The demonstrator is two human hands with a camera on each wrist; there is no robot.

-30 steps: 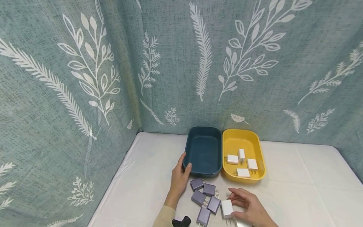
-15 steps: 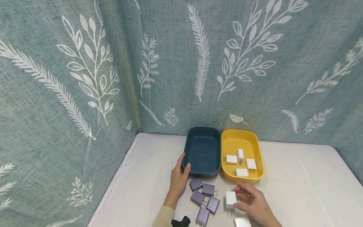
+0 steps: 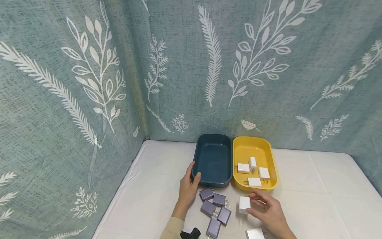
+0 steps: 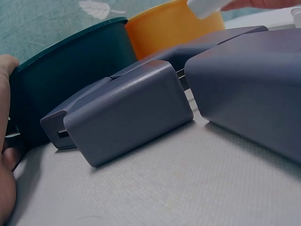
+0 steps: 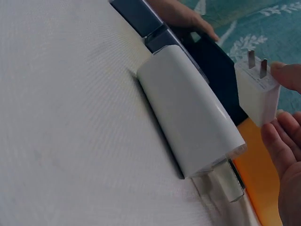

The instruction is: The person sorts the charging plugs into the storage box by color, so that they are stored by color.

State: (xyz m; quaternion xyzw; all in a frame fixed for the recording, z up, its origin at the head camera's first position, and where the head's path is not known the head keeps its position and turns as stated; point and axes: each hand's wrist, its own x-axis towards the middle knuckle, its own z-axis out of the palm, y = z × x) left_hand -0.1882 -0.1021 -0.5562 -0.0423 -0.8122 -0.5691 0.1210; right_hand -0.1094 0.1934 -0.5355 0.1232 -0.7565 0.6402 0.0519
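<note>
My right hand (image 3: 270,212) pinches a white wall charger (image 3: 244,204) between thumb and fingers, just in front of the yellow tray (image 3: 276,181). Its two metal prongs (image 5: 263,69) show in the right wrist view. At the near left corner of the dark blue tray (image 3: 212,183), my left hand (image 3: 188,191) holds the wall, with the thumb at the front rim and fingers along the left side. Several purple-grey wall chargers (image 3: 219,199) lie in a loose group in front of this tray. Another white charger (image 3: 255,234) rests on the table near the right forearm.
Several white chargers (image 3: 254,182) lie inside the yellow tray, which stands right beside the blue one. A black object (image 3: 191,233) sits by the left sleeve at the bottom edge. Behind the white-covered table (image 3: 143,199) hangs a green leaf-patterned curtain (image 3: 185,66).
My right hand has carried the white charger up and to the right, away from the purple-grey group and closer to the yellow tray. The left hand has stayed at the blue tray.
</note>
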